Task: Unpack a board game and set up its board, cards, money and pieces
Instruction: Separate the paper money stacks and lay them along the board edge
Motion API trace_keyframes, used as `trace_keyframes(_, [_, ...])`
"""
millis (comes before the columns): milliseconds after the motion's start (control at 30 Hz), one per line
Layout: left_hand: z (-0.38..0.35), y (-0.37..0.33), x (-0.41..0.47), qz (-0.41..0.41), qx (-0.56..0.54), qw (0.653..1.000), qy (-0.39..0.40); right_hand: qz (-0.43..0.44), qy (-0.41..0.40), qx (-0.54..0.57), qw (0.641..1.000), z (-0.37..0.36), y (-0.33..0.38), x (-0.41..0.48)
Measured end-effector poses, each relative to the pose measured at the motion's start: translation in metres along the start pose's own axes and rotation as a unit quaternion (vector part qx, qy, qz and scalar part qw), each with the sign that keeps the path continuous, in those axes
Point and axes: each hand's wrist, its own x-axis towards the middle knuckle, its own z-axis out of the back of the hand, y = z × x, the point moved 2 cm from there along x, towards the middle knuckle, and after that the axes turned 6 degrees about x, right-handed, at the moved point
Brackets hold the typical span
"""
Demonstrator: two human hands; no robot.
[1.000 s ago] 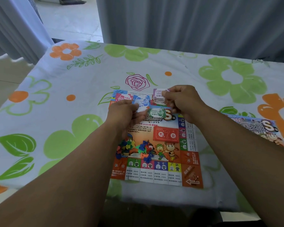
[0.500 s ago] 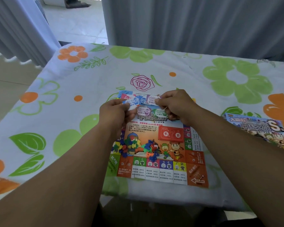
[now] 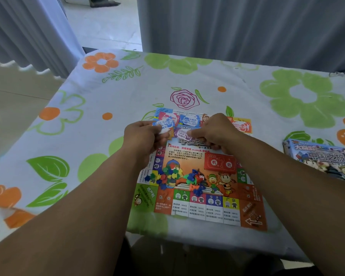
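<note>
Dealing money onto board: left hand pinching bill stack, right hand pinching purple bill. Lay bills flat, in row, clear of pieces.

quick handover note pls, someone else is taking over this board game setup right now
Left hand: fingers pinch a small stack of play money.
Right hand: fingers press a purple note onto the board.
Done: board lies flat on the table; some notes laid along its far edge; plastic pieces heaped mid-board; box at right.
Left: lay out remaining money, sort pieces. No separate cards seen.
</note>
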Motion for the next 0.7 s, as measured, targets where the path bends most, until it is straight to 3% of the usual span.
trace_keyframes(100, [-0.004, 0.001, -0.002, -0.004, 0.008, 1.0, 0.023, 0.032, -0.022, 0.003, 0.999, 0.001, 0.002, 0.001])
trace_keyframes(233, [-0.008, 0.002, -0.003, -0.004, 0.014, 0.999, 0.05, 0.092, 0.048, 0.1, 0.99, -0.007, 0.013, -0.007])
trace_keyframes(367, [-0.011, 0.004, -0.004, -0.003, 0.03, 0.996, 0.08, 0.126, 0.065, 0.114, 0.983, -0.01, 0.017, -0.009])
trace_keyframes(500, [-0.016, 0.007, -0.004, 0.003, 0.029, 0.995, 0.091, 0.114, 0.029, 0.12, 0.986, -0.005, 0.017, -0.007])
trace_keyframes(700, [-0.018, 0.009, 0.0, 0.01, 0.026, 0.997, 0.069, 0.048, -0.1, 0.194, 0.975, 0.007, 0.011, 0.007])
